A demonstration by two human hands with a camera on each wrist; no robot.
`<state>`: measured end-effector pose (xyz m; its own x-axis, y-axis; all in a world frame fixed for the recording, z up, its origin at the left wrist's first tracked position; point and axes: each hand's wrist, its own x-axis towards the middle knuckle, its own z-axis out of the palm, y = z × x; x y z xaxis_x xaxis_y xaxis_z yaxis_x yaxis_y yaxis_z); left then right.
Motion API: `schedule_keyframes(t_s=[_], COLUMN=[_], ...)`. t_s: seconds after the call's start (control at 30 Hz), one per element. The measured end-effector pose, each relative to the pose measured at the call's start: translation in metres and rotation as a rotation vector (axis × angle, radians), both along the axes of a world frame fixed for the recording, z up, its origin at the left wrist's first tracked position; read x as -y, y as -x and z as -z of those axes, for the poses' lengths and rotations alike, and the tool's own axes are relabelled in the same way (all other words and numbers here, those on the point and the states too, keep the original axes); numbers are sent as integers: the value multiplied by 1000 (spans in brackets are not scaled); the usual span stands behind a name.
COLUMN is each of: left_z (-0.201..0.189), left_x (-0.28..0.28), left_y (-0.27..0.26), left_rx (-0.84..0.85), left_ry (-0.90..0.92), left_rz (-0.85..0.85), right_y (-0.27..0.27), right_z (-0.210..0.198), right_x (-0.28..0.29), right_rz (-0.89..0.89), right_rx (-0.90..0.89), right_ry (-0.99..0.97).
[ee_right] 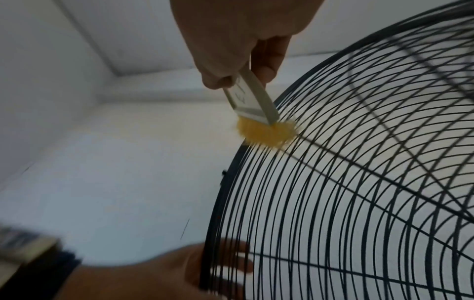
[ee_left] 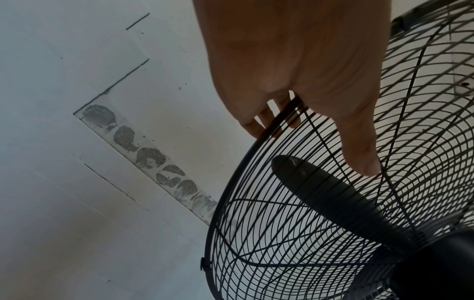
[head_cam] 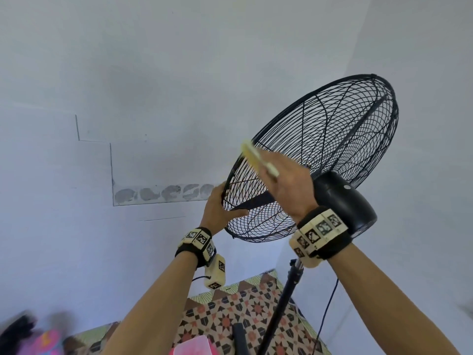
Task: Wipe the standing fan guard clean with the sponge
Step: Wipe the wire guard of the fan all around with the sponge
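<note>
Two hands: right hand (head_cam: pixel 286 185) pinches one brush (ee_right: pixel 259 115), left hand (head_cam: pixel 220 208) grips one fan guard (head_cam: pixel 332 149).

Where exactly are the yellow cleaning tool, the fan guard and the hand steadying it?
yellow brush (ee_right: pixel 266 135), right wrist view, on its yellow bristles.
fan guard (head_cam: pixel 330 139), head view, on the wire mesh.
left hand (head_cam: pixel 213 206), head view, on its back.

The round black wire fan guard (head_cam: pixel 332 155) tilts upward; the yellow sponge on a pale handle (ee_right: pixel 266 133) presses against its rim
</note>
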<state>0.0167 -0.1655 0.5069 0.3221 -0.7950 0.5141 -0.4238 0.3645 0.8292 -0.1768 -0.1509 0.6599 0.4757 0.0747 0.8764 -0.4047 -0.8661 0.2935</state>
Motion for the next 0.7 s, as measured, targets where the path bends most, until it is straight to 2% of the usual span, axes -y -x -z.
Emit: schedule_keyframes(t_s=[0.07, 0.1, 0.2, 0.23, 0.3, 0.4, 0.47, 0.53, 0.63, 0.7], left_z=[2, 3, 7, 7, 2, -2, -1, -1, 0, -2], left_x=[1, 0, 1, 0, -1, -3, -2, -3, -7, -9], left_y=[0, 0, -3, -3, -1, 0, 2, 3, 2, 2], left_rx=[-18, -1, 8, 34, 40, 32, 8, 14, 24, 16], left_ry=[-12, -32, -45, -39, -25, -18, -12, -17, 18, -13], left_rz=[6, -11, 0, 33, 34, -16, -13, -3, 69, 33], right_y=[6, 5, 0, 1, 8, 25, 31, 25, 11, 8], right_z=[-1, 8, 55, 60, 46, 8, 0, 17, 59, 53], right_x=[-1, -2, 5, 7, 7, 3, 0, -3, 4, 8], right_rz=[-12, -20, -63, -54, -53, -72, -98, -107, -58, -61], right_rx=[72, -5, -440, -503, -389, -31, 59, -78, -429, -420], right_ry=[-37, -39, -35, -49, -77, -46, -69, -73, -91, -132])
